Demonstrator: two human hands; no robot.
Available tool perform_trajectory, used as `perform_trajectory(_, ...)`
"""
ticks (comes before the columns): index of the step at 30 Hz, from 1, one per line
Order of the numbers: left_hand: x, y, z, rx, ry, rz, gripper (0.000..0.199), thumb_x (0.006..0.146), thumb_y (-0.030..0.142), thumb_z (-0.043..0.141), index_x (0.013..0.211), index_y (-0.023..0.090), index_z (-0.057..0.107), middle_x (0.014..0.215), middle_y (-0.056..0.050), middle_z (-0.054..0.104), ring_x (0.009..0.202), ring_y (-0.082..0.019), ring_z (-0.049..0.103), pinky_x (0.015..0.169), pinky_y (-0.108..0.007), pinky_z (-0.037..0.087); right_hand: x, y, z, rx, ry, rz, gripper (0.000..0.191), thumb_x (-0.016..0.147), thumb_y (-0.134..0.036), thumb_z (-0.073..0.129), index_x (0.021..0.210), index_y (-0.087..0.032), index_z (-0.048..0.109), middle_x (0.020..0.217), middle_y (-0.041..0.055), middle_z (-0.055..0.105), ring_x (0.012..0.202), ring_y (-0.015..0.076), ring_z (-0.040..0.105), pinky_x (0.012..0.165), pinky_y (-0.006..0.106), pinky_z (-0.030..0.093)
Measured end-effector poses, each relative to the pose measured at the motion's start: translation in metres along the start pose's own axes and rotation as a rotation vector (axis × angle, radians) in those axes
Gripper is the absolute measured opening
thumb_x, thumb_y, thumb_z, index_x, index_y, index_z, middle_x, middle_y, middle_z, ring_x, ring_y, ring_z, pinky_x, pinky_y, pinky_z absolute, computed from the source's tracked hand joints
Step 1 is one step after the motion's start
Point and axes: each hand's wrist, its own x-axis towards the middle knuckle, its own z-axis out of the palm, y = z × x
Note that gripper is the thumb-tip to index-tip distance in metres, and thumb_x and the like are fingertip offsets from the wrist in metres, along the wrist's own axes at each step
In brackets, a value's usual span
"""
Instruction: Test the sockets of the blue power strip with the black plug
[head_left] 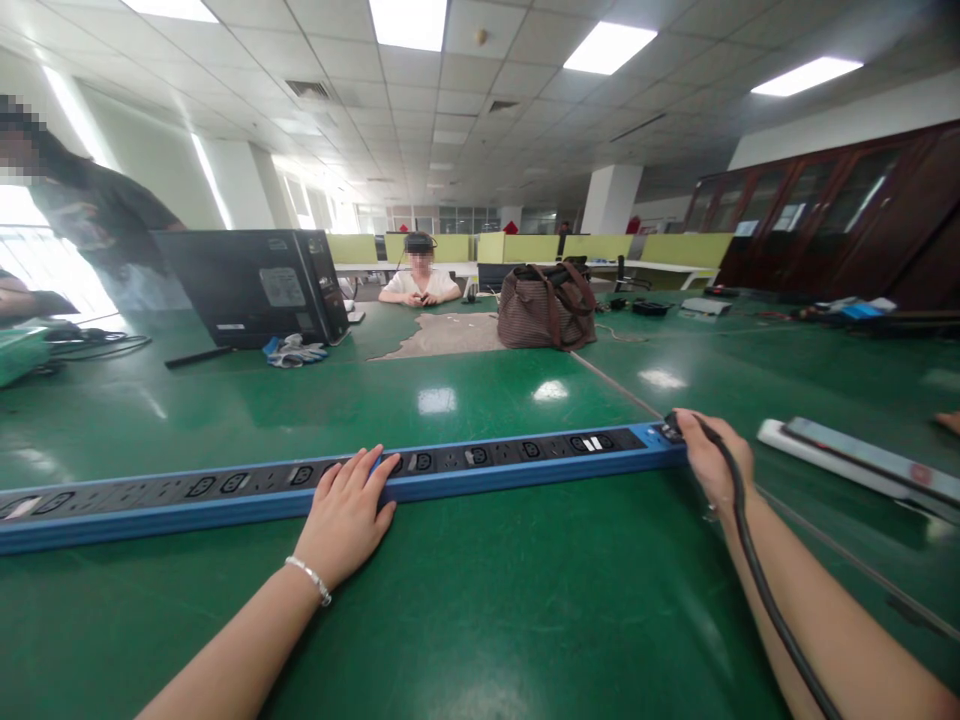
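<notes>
A long blue power strip (465,482) with a black face and several sockets lies across the green table, running past the left edge of the view. My left hand (349,508) rests flat on it near the middle, fingers stretched over the sockets. At the strip's right end, my right hand (712,455) closes around a black plug (670,428) set against the blue end piece. From there a thick black cord (750,560) runs back along my right forearm. How deep the plug sits cannot be seen.
A black computer case (255,285) stands at the left, with gloves (294,350) beside it. A brown bag (546,308) sits farther back, near a seated person (420,275). Another person (97,220) stands at far left. A white long box (855,465) lies right.
</notes>
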Motion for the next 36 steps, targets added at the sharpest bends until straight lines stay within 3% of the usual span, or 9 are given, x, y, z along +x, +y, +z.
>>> perform_trajectory(5,0.0,0.0,0.0,-0.001,0.0,-0.003,0.051,0.082,0.03,0.046,0.132,0.024,0.044,0.14,-0.007,0.044,0.128,-0.025,0.039,0.105,-0.045,0.028,-0.001,-0.018,0.008,0.071,-0.052,0.045,0.045,0.076,-0.058,0.047,0.09,-0.021,0.069,0.089,0.0068,0.068,0.09,0.0243,0.06,0.084,0.038,0.044)
perform_trajectory(11,0.0,0.001,-0.001,0.008,-0.005,0.001,0.051,0.082,0.03,0.046,0.132,0.024,0.043,0.14,-0.006,0.044,0.128,-0.025,0.039,0.105,-0.045,0.028,-0.001,-0.022,0.008,0.033,-0.127,0.053,0.045,0.075,-0.056,0.047,0.091,-0.021,0.07,0.09,0.0079,0.067,0.09,0.0247,0.06,0.085,0.039,0.044)
perform_trajectory(17,-0.001,0.001,-0.001,-0.006,0.008,-0.001,0.051,0.081,0.028,0.047,0.132,0.024,0.043,0.139,-0.007,0.044,0.128,-0.025,0.039,0.105,-0.045,0.028,-0.002,-0.03,0.005,0.105,-0.092,0.106,0.04,0.071,-0.051,0.052,0.095,-0.022,0.067,0.099,0.0069,0.067,0.095,0.0256,0.059,0.088,0.038,0.043)
perform_trajectory(23,-0.001,0.001,-0.001,-0.021,0.001,-0.006,0.052,0.08,0.026,0.047,0.132,0.025,0.043,0.14,-0.006,0.043,0.129,-0.024,0.038,0.106,-0.045,0.028,0.0,-0.032,0.0,0.009,-0.247,0.029,0.036,0.072,-0.051,0.05,0.09,-0.024,0.067,0.101,0.0081,0.067,0.096,0.0269,0.058,0.087,0.036,0.042)
perform_trajectory(29,-0.001,0.002,-0.002,-0.023,-0.003,-0.009,0.053,0.08,0.025,0.047,0.133,0.025,0.042,0.141,-0.006,0.042,0.13,-0.024,0.036,0.106,-0.044,0.027,-0.004,-0.029,0.004,-0.053,-0.208,0.037,0.039,0.076,-0.052,0.045,0.094,-0.024,0.066,0.105,0.0077,0.066,0.1,0.0262,0.058,0.089,0.034,0.041)
perform_trajectory(36,-0.001,0.003,-0.003,-0.016,-0.011,-0.012,0.052,0.081,0.025,0.046,0.133,0.025,0.042,0.141,-0.005,0.042,0.13,-0.023,0.036,0.106,-0.045,0.027,-0.01,-0.023,0.004,-0.158,-0.212,0.032,0.044,0.077,-0.054,0.042,0.104,-0.027,0.064,0.104,0.0081,0.066,0.093,0.0276,0.06,0.079,0.036,0.045)
